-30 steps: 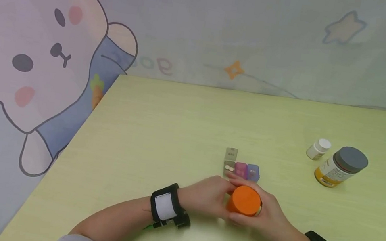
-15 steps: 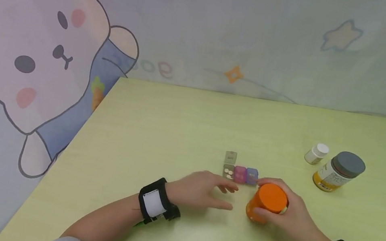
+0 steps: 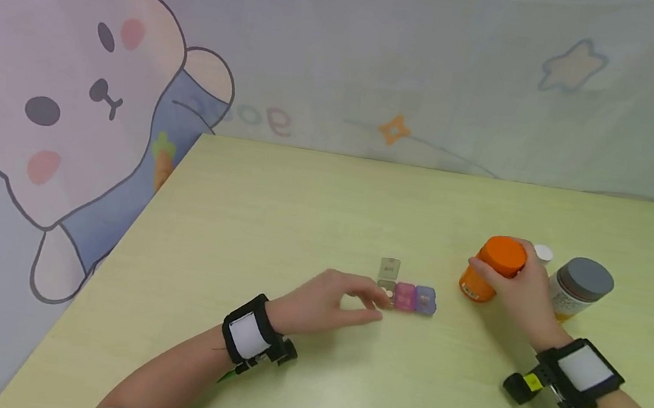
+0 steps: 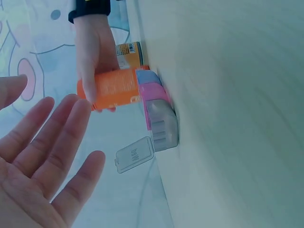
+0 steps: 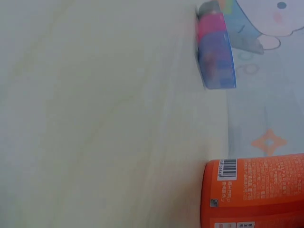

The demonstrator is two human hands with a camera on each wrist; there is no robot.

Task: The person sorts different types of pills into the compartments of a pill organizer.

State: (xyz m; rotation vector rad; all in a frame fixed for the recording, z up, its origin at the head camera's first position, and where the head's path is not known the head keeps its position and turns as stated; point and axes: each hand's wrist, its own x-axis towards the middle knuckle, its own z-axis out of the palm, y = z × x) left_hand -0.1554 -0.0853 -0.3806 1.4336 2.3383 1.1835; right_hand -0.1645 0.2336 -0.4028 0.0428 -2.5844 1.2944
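My right hand [image 3: 524,297] grips an orange bottle [image 3: 483,280] with an orange cap [image 3: 503,255], just left of the other bottles. The bottle stands upright at or close to the tabletop; its label fills a corner of the right wrist view. My left hand [image 3: 323,300] holds nothing, fingers spread and loosely bent. In the head view its fingertips overlap the grey compartment of a small pill organizer [image 3: 405,297]; in the left wrist view they appear apart from it. The organizer has grey, pink and blue compartments. Its clear grey lid [image 4: 135,155] is raised, and white tablets show inside, partly hidden.
A jar with a grey lid [image 3: 585,279] stands beside my right hand, partly covered by it. A small white-capped bottle [image 3: 543,253] is mostly hidden behind that hand. The pale yellow table [image 3: 302,207] ends at a cartoon-printed backdrop [image 3: 322,52].
My left hand has let go of the orange bottle and moved left. The right hand has carried the bottle rightward and away from me, over beside the other bottles.
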